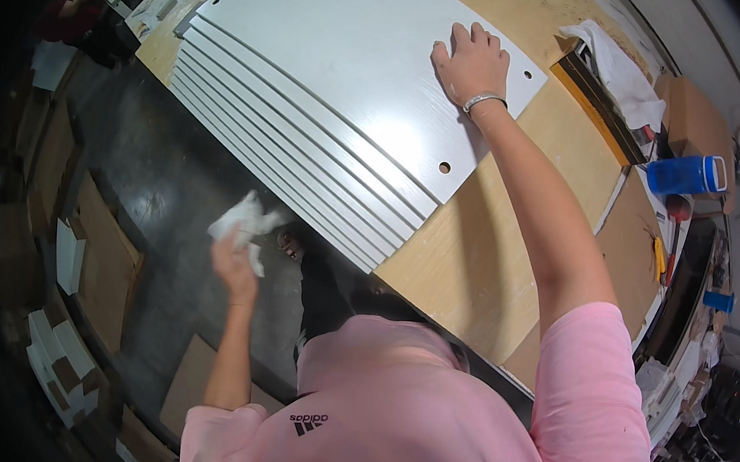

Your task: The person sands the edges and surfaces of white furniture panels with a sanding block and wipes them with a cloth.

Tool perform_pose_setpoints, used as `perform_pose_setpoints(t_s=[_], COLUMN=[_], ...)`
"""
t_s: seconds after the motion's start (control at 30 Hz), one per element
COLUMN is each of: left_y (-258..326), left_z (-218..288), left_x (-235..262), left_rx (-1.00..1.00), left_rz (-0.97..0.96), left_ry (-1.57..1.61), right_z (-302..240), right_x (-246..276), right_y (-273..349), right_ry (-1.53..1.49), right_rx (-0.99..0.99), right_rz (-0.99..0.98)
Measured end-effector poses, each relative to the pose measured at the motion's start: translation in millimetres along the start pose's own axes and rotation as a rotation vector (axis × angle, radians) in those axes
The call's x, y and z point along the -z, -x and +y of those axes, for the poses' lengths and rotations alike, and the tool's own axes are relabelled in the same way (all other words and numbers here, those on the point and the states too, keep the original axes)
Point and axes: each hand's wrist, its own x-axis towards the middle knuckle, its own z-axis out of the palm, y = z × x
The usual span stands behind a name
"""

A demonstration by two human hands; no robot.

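Observation:
A stack of white boards (289, 152) lies on the light wooden workbench (463, 279), with their near edges stepped like stairs. The top white panel (341, 57) has round holes near its corners. My right hand (475, 69) rests palm down on this panel near its far right side, fingers spread, holding nothing. Off the bench's near edge, my left hand (235, 263) is closed around a crumpled white cloth (248, 216) held over the floor. The cloth is slightly blurred and apart from the boards.
Right of the boards sits a dark, yellow-edged tray (600, 110) with a white rag (621, 73) over it. Beyond are a blue bottle (683, 175), a cardboard box (700, 128) and yellow-handled pliers (658, 256). Cardboard (104, 252) lies on the floor at left. Another person (75, 25) stands far left.

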Motion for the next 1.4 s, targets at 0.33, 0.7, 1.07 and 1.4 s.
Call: perform_pose_setpoints(t_s=[0.33,0.7,1.07,1.4], left_y=[-5.9,-99.1,-208.1,-409.2], left_z=[165.9,136.3,34.8,-89.0], left_x=[-79.1,-55.9,-64.3,-22.9], left_rx=[-0.852,-0.278,-0.448,-0.129], left_rz=[-0.316,-0.016,0.044,0.132], left_ry=[0.041,0.148,-0.041,-0.186], right_z=[2.2,6.1,-0.6,-6.5], right_x=[2.1,-4.3,1.6,10.1], right_y=[-0.7,0.0,-0.7,-4.3], right_ry=[-0.010,-0.029,-0.031,-0.069], right_rx=[0.004,0.005,0.006,-0.020], right_rz=[-0.005,0.074,0.029,-0.018])
